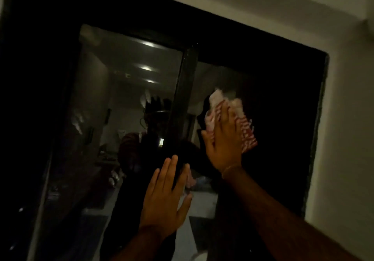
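A dark window with two glass panes fills the view, split by a black upright frame bar (183, 98). My right hand (222, 139) lies flat, fingers straight, pressing a red-and-white striped cloth (245, 128) against the right pane (279, 109). The cloth looks blurred. My left hand (165, 198) rests open with spread fingers on the glass at the foot of the frame bar, holding nothing. The left pane (113, 109) mirrors a lit room and the person.
A black outer window frame (315, 139) borders the glass on the right and top. A pale wall (348, 119) lies to the right and above. The scene is dim, and the left side is almost black.
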Demonstrator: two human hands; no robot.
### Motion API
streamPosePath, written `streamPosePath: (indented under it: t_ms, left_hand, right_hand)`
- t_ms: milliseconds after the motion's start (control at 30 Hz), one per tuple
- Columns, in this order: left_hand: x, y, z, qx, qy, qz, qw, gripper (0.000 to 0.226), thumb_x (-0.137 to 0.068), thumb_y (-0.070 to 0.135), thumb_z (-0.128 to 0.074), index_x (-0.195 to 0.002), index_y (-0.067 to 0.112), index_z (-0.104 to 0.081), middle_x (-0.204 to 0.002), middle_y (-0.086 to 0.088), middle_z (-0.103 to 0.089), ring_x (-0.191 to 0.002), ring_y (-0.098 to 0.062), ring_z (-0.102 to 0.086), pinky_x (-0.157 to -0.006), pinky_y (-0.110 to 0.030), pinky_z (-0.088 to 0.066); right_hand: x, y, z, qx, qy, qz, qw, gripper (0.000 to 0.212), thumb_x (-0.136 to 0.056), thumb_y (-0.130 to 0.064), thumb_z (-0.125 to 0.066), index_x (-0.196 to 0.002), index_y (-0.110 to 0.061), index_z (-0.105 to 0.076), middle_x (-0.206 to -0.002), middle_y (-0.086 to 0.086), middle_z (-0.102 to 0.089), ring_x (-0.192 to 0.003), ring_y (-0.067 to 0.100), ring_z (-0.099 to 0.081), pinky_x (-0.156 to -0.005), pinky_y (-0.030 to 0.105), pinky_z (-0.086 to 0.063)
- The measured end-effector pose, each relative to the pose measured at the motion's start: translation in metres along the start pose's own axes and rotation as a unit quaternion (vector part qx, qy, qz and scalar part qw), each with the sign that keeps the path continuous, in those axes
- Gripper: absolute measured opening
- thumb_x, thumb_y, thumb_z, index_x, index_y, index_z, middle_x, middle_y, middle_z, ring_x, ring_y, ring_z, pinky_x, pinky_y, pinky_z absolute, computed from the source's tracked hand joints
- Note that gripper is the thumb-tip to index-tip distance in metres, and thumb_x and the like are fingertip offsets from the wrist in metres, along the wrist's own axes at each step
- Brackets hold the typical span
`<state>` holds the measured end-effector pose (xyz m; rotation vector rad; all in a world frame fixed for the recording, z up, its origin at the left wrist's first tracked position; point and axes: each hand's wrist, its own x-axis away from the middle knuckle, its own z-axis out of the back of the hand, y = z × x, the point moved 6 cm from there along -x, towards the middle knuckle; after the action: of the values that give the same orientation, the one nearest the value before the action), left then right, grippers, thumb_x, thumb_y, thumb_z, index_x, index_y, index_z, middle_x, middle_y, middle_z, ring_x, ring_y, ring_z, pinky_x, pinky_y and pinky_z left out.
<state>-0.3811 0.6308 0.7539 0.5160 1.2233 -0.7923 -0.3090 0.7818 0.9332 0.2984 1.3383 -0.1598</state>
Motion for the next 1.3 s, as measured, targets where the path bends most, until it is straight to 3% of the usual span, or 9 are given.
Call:
streamPosePath:
  t_ms: [100,167,267,400,533,700,1000,1133,1300]
  left_hand:
    - [0.0,-0.001,0.001,-0.001,0.025,-0.013,1.0,0.083,-0.107,0.057,-0.043,-0.178,0.017,-0.023,-0.187,-0.016,-0.011,-0.173,-0.034,-0.009,-0.139,-0.046,-0.005]
    - [0.001,-0.001,0.002,0.001,0.031,-0.023,0.999,0.081,-0.111,0.058,-0.035,-0.178,0.016,-0.019,-0.187,-0.016,-0.013,-0.173,-0.034,-0.011,-0.138,-0.047,-0.009]
    - [0.003,0.0,0.005,0.012,0.047,-0.035,0.998,0.08,-0.112,0.057,-0.032,-0.177,0.013,-0.022,-0.186,-0.017,-0.018,-0.172,-0.035,-0.016,-0.138,-0.047,-0.013]
    - [0.001,-0.003,0.004,-0.004,0.059,-0.022,0.998,0.09,-0.098,0.06,-0.051,-0.173,0.013,-0.035,-0.185,-0.016,-0.021,-0.173,-0.031,-0.014,-0.136,-0.045,-0.012]
    - [0.0,-0.003,0.001,0.003,0.038,-0.021,0.999,0.095,-0.097,0.065,-0.051,-0.174,0.014,-0.03,-0.186,-0.013,-0.016,-0.173,-0.03,-0.014,-0.138,-0.042,-0.007]
    - [0.002,-0.004,0.0,0.019,0.047,-0.019,0.999,0.088,-0.107,0.064,-0.04,-0.174,0.01,-0.027,-0.185,-0.015,-0.021,-0.172,-0.031,-0.016,-0.138,-0.044,-0.011]
    - [0.002,-0.005,-0.003,0.03,0.054,-0.021,0.998,0.086,-0.111,0.063,-0.027,-0.177,0.007,-0.018,-0.186,-0.014,-0.016,-0.171,-0.033,-0.019,-0.137,-0.046,-0.013]
    - [0.002,-0.003,-0.005,0.016,0.062,-0.012,0.998,0.087,-0.111,0.064,-0.024,-0.173,0.003,-0.025,-0.186,-0.014,-0.017,-0.17,-0.033,-0.02,-0.136,-0.047,-0.014]
    - [0.002,-0.002,0.0,0.013,0.058,-0.022,0.998,0.088,-0.107,0.059,-0.039,-0.172,0.002,-0.026,-0.185,-0.016,-0.018,-0.168,-0.035,-0.024,-0.137,-0.046,-0.011]
  right_hand:
    - [0.074,-0.036,-0.033,-0.017,-0.111,0.163,0.98,0.073,-0.114,-0.057,-0.022,-0.175,-0.024,0.0,-0.185,0.005,0.004,-0.172,0.026,0.003,-0.14,0.055,-0.009]
    - [0.135,-0.049,-0.046,-0.043,-0.148,0.223,0.962,0.073,-0.113,-0.049,-0.032,-0.176,-0.024,-0.005,-0.185,0.0,-0.001,-0.172,0.022,-0.003,-0.138,0.052,-0.017]
    - [0.175,-0.042,-0.049,0.018,-0.117,0.265,0.957,0.081,-0.103,-0.043,-0.052,-0.175,-0.023,-0.021,-0.185,0.0,-0.011,-0.172,0.019,-0.01,-0.133,0.045,-0.022]
    - [0.11,-0.037,-0.027,0.072,-0.101,0.318,0.94,0.063,-0.114,-0.048,-0.037,-0.172,-0.023,-0.029,-0.184,0.006,-0.005,-0.172,0.024,0.003,-0.137,0.052,-0.016]
    - [-0.062,-0.029,0.026,0.047,0.009,0.173,0.984,0.061,-0.118,-0.034,-0.033,-0.174,-0.014,-0.022,-0.183,0.01,-0.016,-0.17,0.035,-0.013,-0.136,0.062,-0.015]
    - [-0.136,-0.008,0.032,0.017,0.059,0.064,0.996,0.066,-0.114,-0.031,-0.049,-0.171,-0.004,-0.026,-0.179,0.018,-0.026,-0.168,0.035,-0.021,-0.14,0.049,-0.013]
    - [0.087,-0.051,-0.023,0.049,-0.127,0.275,0.952,0.067,-0.113,-0.041,-0.046,-0.17,-0.007,-0.034,-0.182,0.013,-0.017,-0.171,0.029,-0.013,-0.134,0.053,-0.027]
    - [0.07,-0.041,-0.01,0.09,-0.145,0.349,0.921,0.072,-0.111,-0.045,-0.047,-0.172,-0.012,-0.028,-0.183,0.009,-0.014,-0.172,0.025,-0.008,-0.137,0.05,-0.023]
    - [-0.076,-0.004,0.048,0.125,0.01,0.156,0.98,0.063,-0.115,-0.031,-0.037,-0.173,-0.01,-0.022,-0.179,0.011,-0.026,-0.163,0.034,-0.027,-0.136,0.055,-0.022]
